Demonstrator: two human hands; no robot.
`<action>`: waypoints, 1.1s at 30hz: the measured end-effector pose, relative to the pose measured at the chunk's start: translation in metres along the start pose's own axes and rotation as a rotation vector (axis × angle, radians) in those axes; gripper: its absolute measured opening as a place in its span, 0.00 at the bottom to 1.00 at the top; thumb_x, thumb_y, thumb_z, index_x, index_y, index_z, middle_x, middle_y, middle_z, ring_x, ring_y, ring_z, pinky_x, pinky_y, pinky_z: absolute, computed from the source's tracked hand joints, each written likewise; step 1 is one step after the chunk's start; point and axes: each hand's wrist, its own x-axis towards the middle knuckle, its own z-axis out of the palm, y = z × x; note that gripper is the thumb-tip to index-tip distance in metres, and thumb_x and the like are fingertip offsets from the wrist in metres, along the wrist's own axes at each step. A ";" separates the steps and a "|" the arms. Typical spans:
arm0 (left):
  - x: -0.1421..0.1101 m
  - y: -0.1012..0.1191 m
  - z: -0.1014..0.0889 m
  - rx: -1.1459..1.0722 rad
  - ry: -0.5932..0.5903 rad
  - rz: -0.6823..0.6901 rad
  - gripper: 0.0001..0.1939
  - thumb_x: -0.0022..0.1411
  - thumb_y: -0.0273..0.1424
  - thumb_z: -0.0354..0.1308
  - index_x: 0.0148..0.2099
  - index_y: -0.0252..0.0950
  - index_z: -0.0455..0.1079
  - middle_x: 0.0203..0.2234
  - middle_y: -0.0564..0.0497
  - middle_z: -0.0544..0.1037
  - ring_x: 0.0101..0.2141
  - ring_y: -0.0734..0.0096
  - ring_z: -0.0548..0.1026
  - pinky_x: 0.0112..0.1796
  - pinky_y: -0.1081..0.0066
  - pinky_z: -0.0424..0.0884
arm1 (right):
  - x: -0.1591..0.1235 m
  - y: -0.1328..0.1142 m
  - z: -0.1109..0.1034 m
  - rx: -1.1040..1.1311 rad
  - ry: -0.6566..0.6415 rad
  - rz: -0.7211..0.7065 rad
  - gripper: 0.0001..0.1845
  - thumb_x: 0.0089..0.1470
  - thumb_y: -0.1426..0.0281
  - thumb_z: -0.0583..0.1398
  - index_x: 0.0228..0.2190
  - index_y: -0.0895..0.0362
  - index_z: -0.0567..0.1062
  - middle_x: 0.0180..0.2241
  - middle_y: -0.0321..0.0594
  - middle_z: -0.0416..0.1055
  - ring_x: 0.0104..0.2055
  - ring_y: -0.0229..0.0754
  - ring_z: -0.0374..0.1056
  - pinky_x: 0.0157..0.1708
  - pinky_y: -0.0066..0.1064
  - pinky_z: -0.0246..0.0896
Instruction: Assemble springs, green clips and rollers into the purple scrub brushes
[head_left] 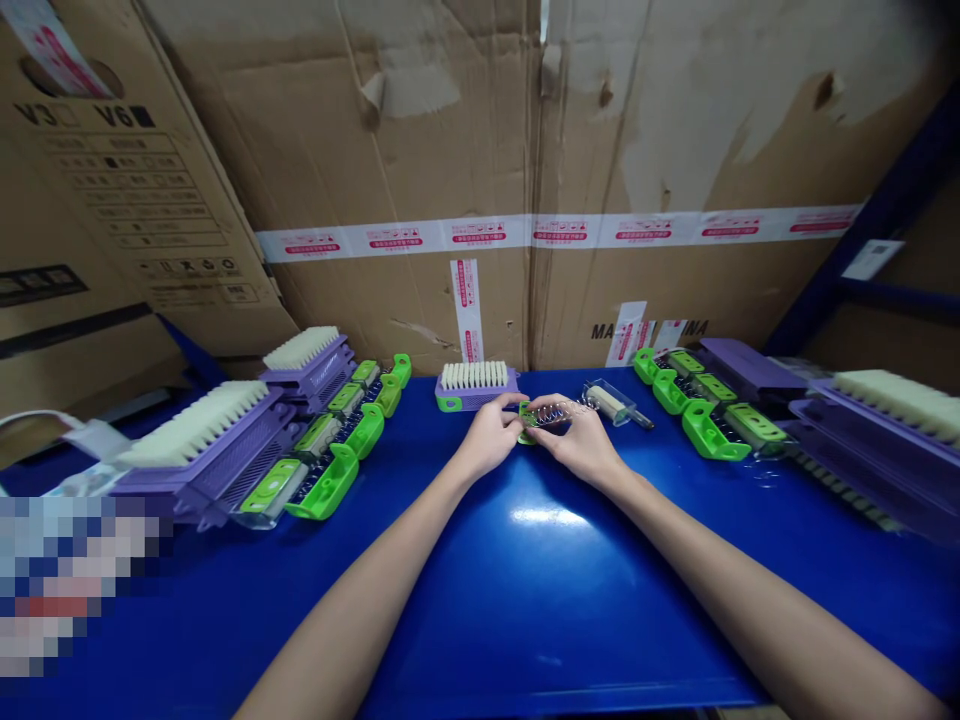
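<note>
Small green piece with a coiled metal spring point(555, 412) sits above the blue tabletop point(480, 600), pinched between the curled fingertips of the left hand point(491, 437) and the right hand point(581, 440), spring reaching rightward.

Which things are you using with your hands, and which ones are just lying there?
Being used:
- small green piece, by the left hand
- shiny metal coil, by the right hand

Seem to be just lying there:
- purple block with white bristles
- clear case
- green parts on the left
- green parts on the right
</note>
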 end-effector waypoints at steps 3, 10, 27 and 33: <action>0.000 0.000 0.000 0.014 0.017 -0.006 0.18 0.54 0.20 0.54 0.49 0.30 0.65 0.19 0.55 0.73 0.23 0.75 0.71 0.27 0.76 0.64 | 0.000 -0.001 -0.002 -0.003 -0.018 -0.009 0.11 0.46 0.73 0.61 0.36 0.55 0.74 0.36 0.39 0.76 0.38 0.42 0.71 0.39 0.34 0.65; -0.006 0.013 -0.003 0.031 -0.029 -0.023 0.18 0.54 0.20 0.54 0.49 0.30 0.64 0.22 0.53 0.76 0.24 0.75 0.72 0.29 0.76 0.64 | -0.002 0.000 -0.002 0.005 0.014 0.040 0.07 0.46 0.71 0.62 0.31 0.54 0.71 0.33 0.36 0.73 0.37 0.41 0.69 0.39 0.34 0.63; -0.004 0.011 -0.003 -0.031 -0.074 -0.015 0.20 0.54 0.18 0.54 0.50 0.30 0.63 0.28 0.49 0.77 0.29 0.71 0.76 0.35 0.71 0.70 | 0.000 0.004 -0.003 -0.096 -0.045 -0.156 0.10 0.50 0.75 0.59 0.37 0.55 0.73 0.36 0.41 0.72 0.39 0.44 0.67 0.40 0.37 0.64; -0.007 0.014 0.004 -0.087 -0.135 0.017 0.20 0.54 0.19 0.54 0.51 0.30 0.63 0.27 0.50 0.76 0.25 0.73 0.76 0.30 0.73 0.71 | 0.002 0.006 0.000 -0.062 0.015 -0.095 0.17 0.47 0.78 0.58 0.41 0.53 0.73 0.42 0.43 0.66 0.43 0.43 0.66 0.36 0.33 0.65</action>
